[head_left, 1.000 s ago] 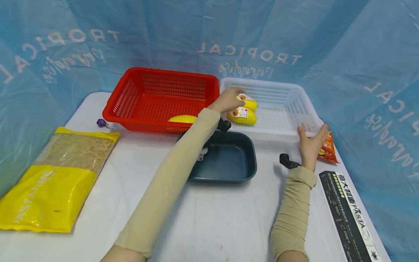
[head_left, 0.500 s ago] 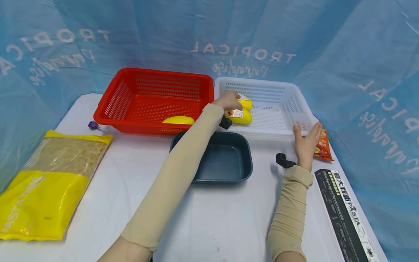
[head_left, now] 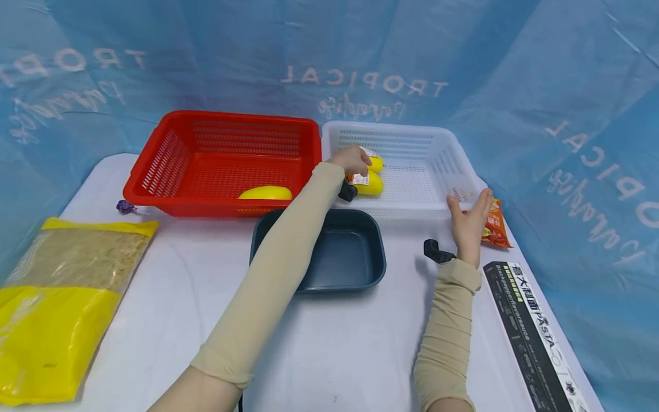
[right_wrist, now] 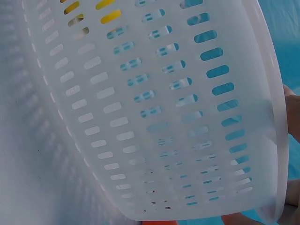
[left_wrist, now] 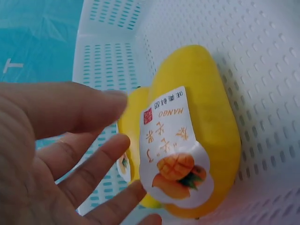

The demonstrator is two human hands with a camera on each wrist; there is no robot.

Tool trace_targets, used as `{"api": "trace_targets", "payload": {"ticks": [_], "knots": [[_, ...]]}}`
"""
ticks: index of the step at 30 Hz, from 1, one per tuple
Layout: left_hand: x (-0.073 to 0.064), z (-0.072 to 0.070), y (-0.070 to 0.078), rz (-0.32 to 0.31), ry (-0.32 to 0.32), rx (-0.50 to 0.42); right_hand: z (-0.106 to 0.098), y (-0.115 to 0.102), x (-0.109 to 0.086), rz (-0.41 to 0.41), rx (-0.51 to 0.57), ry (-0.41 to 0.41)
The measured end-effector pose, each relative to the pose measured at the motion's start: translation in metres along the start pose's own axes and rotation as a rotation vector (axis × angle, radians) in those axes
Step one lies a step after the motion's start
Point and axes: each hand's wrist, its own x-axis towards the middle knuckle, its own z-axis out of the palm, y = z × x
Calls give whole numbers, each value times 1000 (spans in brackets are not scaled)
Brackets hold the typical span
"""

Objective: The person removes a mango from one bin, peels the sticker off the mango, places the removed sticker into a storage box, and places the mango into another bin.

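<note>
Two yellow mangoes lie in the left end of the white basket (head_left: pixel 417 203), side by side. The label on the near mango (left_wrist: pixel 206 117) shows fruit pictures and the word MANGO; the other mango (left_wrist: pixel 136 105) sits partly behind it. My left hand (head_left: pixel 352 159) reaches over them. In the left wrist view its thumb and fingers are spread apart, fingertips right at the labelled sides. At the white basket's front right corner, my right hand (head_left: pixel 469 223) holds the rim between thumb and fingers; the right wrist view shows only parts of that hand around the basket wall.
Left of the white basket stands a red basket (head_left: pixel 221 207) with another yellow fruit (head_left: pixel 266 193) in it. A dark blue tray (head_left: pixel 345 286) sits in front. A yellow bag (head_left: pixel 62 332), purple candy (head_left: pixel 124 207), orange packet (head_left: pixel 496 226) and pasta box (head_left: pixel 530 337) lie around.
The head view has turned, shifting everything left in it. The fingers of my left hand have drawn down slightly over the mangoes. My right hand stays at the basket corner.
</note>
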Motion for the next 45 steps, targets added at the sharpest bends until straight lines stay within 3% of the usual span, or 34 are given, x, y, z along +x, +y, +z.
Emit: {"api": "trace_targets", "payload": {"ticks": [5,11,15,21,30,33,37,45], "knots": [[0,2,-2,-28,-24,29,1,-3,-3,40,-7,-9],[11,5,-6,-57,-76,55,1,-5,-4,59,9,-14],[9,9,-7,-150,-141,45,2,-6,-7,72,20,-26],[10,12,-17,-262,-171,59,8,-7,-6,59,13,-37],[-21,2,-4,-276,-210,72,13,-8,-2,34,13,-33],[-25,1,-3,-268,-214,108,15,-7,-1,27,11,-32],[-22,1,-6,-224,-222,160,17,-7,0,39,11,-46],[-5,-5,-8,-106,-168,130,14,-8,8,8,14,-24]]}}
